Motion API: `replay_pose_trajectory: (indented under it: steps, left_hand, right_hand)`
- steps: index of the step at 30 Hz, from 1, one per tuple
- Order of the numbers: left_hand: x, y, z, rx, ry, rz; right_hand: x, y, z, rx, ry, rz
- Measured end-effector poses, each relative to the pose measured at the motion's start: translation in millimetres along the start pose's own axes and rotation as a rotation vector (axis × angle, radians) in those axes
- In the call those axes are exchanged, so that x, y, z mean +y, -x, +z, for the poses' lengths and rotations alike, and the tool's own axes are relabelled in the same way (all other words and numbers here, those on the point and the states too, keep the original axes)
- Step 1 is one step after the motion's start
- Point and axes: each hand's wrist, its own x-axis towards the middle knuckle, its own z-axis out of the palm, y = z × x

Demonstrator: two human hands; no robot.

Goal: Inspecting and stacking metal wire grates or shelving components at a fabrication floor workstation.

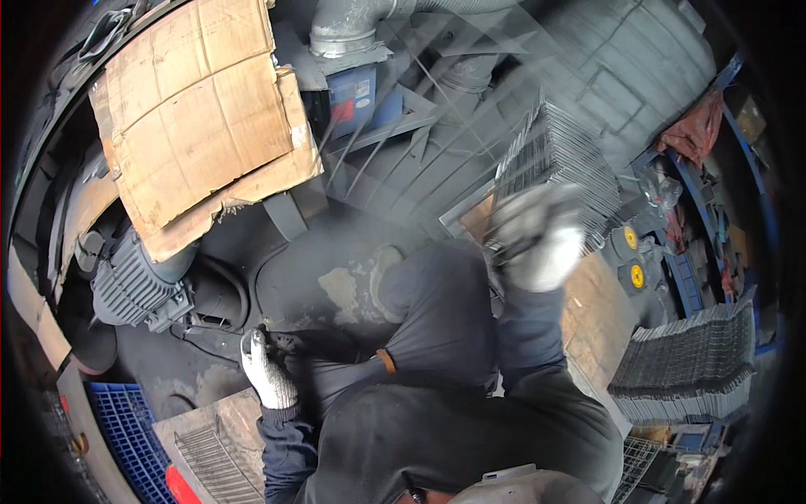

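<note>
My right hand (541, 239), in a white glove with dark grime, is smeared by motion at the near end of a tall stack of dark wire racks (579, 155). A motion-blurred wire rack (411, 139) spreads to the left from beside this hand, which seems to grip it; the fingers themselves are indistinct. My left hand (269, 370), gloved in white with blackened fingers, is by my leg at the lower left. Its thumb and fingers are loosely apart, and I see nothing held in it.
Flattened cardboard (193, 109) covers something at the upper left, above a ribbed motor (138, 281). A second rack stack (688, 361) stands at right. Ducting (344, 29) and a blue box (351, 97) are at the back. A blue crate (130, 437) and a small wire rack (214, 462) sit lower left.
</note>
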Motion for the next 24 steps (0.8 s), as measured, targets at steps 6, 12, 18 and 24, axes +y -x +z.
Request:
replay_pose_trajectory:
  steps: [6,12,18,24]
  left_hand:
    - [-11,-1,-3,-0.12,-0.003,-0.11]
    - [-5,6,-8,-0.142,-0.032,-0.121]
    - [18,18,-40,-0.111,-0.124,-0.148]
    - [98,36,-119,0.106,-0.738,0.225]
  right_hand:
    - [-52,-123,-81,0.432,0.818,-0.633]
    - [-37,-159,-183,-0.363,2.096,-0.54]
    - [-16,-128,-212,-0.43,2.211,-0.345]
    - [-12,-118,-199,-0.396,2.088,-0.276]
